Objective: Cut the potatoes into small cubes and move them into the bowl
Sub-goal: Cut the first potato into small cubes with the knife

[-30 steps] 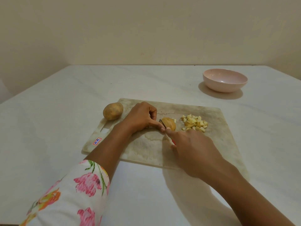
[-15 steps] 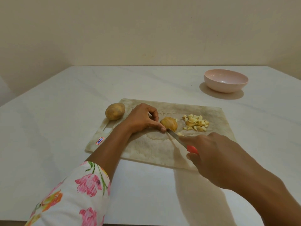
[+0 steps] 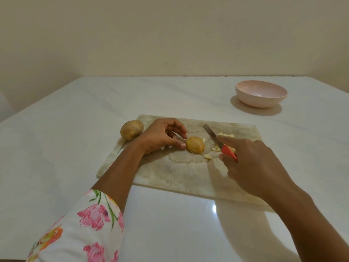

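A half potato (image 3: 195, 147), scored with cuts, lies cut side down mid-way along the worn cutting board (image 3: 188, 173). My left hand (image 3: 162, 135) sits just left of it with loosely curled fingers, the thumb tip touching its edge. My right hand (image 3: 253, 163) grips the red handle of a knife (image 3: 213, 136). The blade is lifted off the board and points up-left, to the right of the half potato. Small potato cubes (image 3: 207, 157) lie right of it, partly hidden behind my right hand. A whole potato (image 3: 131, 129) rests at the board's left edge.
An empty pink bowl (image 3: 260, 103) stands on the white table (image 3: 75, 138) beyond the board's far right corner. A beige wall closes off the table's far edge. My left arm wears a flowered sleeve (image 3: 85, 229).
The knife has left the half potato and swung right, its blade now raised and pointing away. My left hand has loosened from pinching the potato to a thumb touch.
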